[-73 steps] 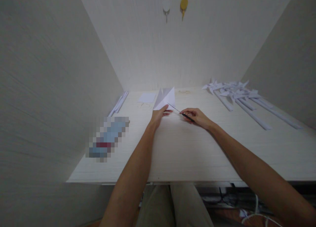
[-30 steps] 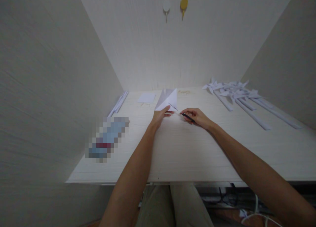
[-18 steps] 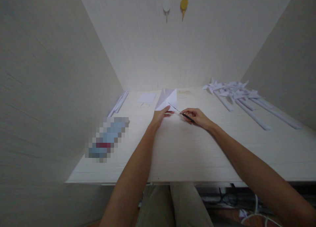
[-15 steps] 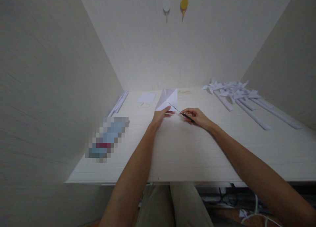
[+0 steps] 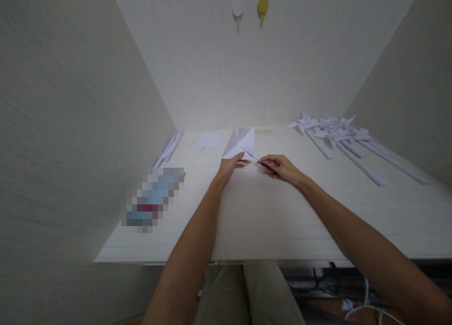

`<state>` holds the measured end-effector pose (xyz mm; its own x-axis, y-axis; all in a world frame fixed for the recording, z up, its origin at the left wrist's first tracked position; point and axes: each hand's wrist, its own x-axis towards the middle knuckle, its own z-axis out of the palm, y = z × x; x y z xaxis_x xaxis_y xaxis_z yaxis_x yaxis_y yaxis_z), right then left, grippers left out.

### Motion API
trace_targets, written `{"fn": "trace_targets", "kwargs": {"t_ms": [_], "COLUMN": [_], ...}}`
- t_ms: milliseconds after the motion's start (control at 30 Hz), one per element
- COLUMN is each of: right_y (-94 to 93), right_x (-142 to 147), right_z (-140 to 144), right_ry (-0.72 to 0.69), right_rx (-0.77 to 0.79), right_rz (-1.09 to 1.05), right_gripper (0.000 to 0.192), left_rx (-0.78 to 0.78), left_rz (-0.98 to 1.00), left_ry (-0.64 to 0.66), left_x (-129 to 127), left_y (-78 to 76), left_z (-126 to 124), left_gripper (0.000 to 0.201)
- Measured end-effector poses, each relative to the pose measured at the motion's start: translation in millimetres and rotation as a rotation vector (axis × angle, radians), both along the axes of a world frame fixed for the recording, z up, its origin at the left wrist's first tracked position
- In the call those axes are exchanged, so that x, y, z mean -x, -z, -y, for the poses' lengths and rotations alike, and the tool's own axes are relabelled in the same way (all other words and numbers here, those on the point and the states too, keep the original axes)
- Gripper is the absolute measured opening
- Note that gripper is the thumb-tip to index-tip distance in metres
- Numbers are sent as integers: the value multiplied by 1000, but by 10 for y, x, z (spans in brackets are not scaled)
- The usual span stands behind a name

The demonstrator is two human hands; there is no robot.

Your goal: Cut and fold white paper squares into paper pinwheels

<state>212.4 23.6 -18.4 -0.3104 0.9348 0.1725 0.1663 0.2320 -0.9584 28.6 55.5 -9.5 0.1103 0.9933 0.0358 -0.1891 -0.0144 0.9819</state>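
Observation:
My left hand [image 5: 231,167] pinches the lower edge of a creased square of white paper [image 5: 246,139], thumb on top and fingers beneath. The sheet is raised and tilted above the tabletop. In my right hand [image 5: 284,166] is a pair of scissors [image 5: 269,168] with a dark handle, my fingers closed around it. The thin blade points up and left and lies against the paper's lower right part, near my left thumb. Whether the blades are apart is too small to tell.
White paper pinwheels [image 5: 339,129] with rolled paper sticks [image 5: 365,167] lie at the right. A flat paper square [image 5: 210,139] and rolled paper tubes [image 5: 173,146] are at the back left. A pixelated object [image 5: 155,198] lies at the left. Walls border the white table [image 5: 275,221].
Almost nothing differs. Both hands, the paper and the scissors keep nearly the same positions, and the view has shifted very slightly.

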Motion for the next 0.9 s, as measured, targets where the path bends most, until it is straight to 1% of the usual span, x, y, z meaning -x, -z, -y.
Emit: {"fn": "trace_targets", "kwargs": {"t_ms": [200, 400, 667, 733, 800, 900], "right_y": [-10, -15, -23, -22, -16, -4], "right_x": [0, 1, 16, 16, 13, 10], "right_z": [2, 9, 14, 10, 4, -6], "right_ry": [7, 4, 9, 18, 16, 2], "right_rx": [1, -6, -20, -19, -19, -29], "right_rz": [11, 26, 15, 14, 11, -2], "right_gripper": [34, 36, 36, 36, 35, 34], "left_rx": [-5, 14, 20, -2, -41, -103], "left_rz": [13, -9, -10, 23, 66, 107], "left_ry": [14, -1, -34, -73, -148, -265], "left_x": [-3, -8, -13, -1, 24, 72], "left_y": [-18, -53, -13, -12, -21, -37], "left_z": [21, 44, 4, -15, -35, -64], "left_gripper": [11, 11, 15, 20, 25, 26]}}
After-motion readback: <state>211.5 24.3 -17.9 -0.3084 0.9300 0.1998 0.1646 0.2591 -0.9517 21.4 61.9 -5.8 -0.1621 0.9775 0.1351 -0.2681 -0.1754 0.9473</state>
